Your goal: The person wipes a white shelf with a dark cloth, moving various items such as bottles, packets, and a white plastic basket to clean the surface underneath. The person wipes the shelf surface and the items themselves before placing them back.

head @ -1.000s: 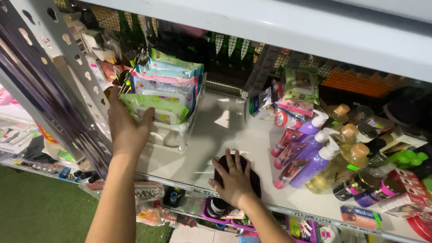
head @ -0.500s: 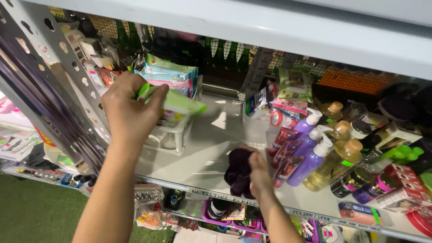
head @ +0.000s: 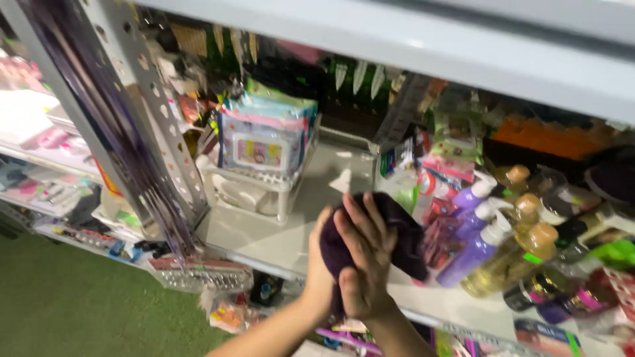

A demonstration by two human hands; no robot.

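Both your hands hold the dark purple soft cloth (head: 397,231) above the white shelf (head: 264,238). Your right hand (head: 360,264) has its grip on the front, your left hand (head: 317,274) behind

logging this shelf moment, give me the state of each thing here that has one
dark purple cloth: bunched, held between both hands above the shelf
left hand: gripping the cloth
right hand: fingers spread over the cloth
wipes packs: upright in white rack
purple pump bottles: standing, capped
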